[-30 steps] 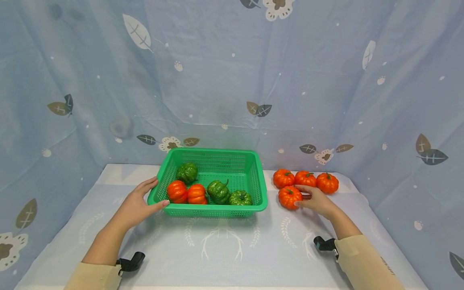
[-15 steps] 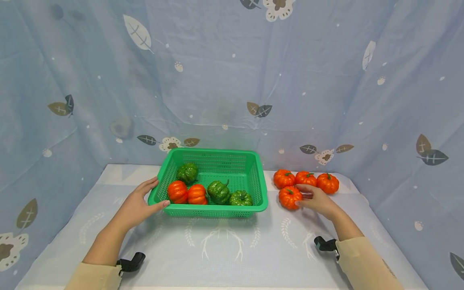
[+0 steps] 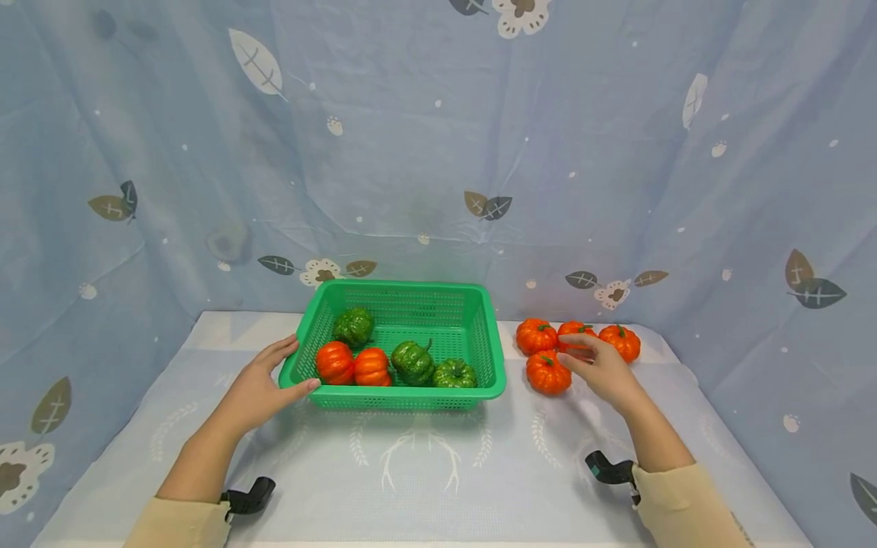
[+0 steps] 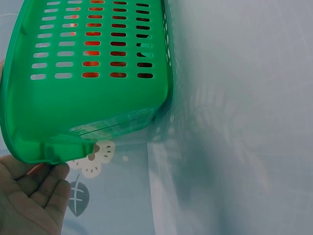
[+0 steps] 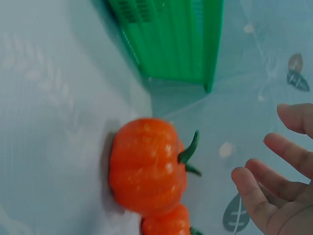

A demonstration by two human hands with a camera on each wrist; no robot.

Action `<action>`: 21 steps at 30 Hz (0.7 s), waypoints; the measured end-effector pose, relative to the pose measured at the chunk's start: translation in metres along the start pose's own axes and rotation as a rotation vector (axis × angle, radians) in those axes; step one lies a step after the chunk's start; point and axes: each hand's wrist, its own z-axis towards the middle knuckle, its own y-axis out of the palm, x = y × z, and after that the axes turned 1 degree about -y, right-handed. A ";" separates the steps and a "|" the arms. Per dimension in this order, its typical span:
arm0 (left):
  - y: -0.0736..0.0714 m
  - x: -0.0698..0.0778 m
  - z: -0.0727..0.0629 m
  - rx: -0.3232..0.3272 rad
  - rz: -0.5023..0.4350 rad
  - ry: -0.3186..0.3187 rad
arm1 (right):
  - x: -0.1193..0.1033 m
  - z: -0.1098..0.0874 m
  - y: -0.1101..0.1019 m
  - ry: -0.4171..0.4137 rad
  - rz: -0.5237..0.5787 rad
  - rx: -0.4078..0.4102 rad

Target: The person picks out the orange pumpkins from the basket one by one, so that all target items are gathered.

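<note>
In the head view, my left hand lies at the left front corner of a green plastic basket, its thumb on the front rim and its fingers along the left rim. The left wrist view shows loosely bent fingers right at the rim's edge. My right hand is raised over the small orange pumpkins on the right, fingers spread and holding nothing. Closest to it is the front pumpkin, ribbed with a green stem. In the right wrist view, the fingers stand apart from the pumpkin.
Behind the front pumpkin sit three more orange pumpkins, a left one, a middle one and a right one. The basket holds two red-orange pumpkins and three green ones. A patterned blue curtain rises behind the table.
My right hand has lifted off the front orange pumpkin, its thumb and fingers now higher and clear of it. That pumpkin, the basket and my left hand keep their places.
</note>
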 end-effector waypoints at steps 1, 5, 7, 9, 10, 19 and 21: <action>0.000 0.000 0.000 -0.001 -0.001 -0.002 | -0.004 -0.001 0.001 -0.008 0.005 0.009; 0.000 -0.002 0.000 0.002 0.001 -0.007 | -0.018 -0.004 0.012 -0.042 0.042 0.049; 0.000 -0.002 -0.001 0.006 -0.003 -0.008 | -0.024 -0.003 0.020 -0.059 0.075 0.066; -0.001 -0.003 -0.001 0.011 -0.005 -0.009 | -0.030 -0.002 0.028 -0.079 0.106 0.075; 0.000 -0.003 -0.001 0.011 -0.007 -0.008 | -0.033 -0.002 0.032 -0.088 0.127 0.074; 0.002 -0.002 0.002 0.001 0.002 -0.008 | -0.067 0.007 0.067 -0.212 0.268 0.042; 0.003 -0.004 0.003 -0.001 0.004 -0.009 | -0.074 0.009 0.074 -0.220 0.282 0.024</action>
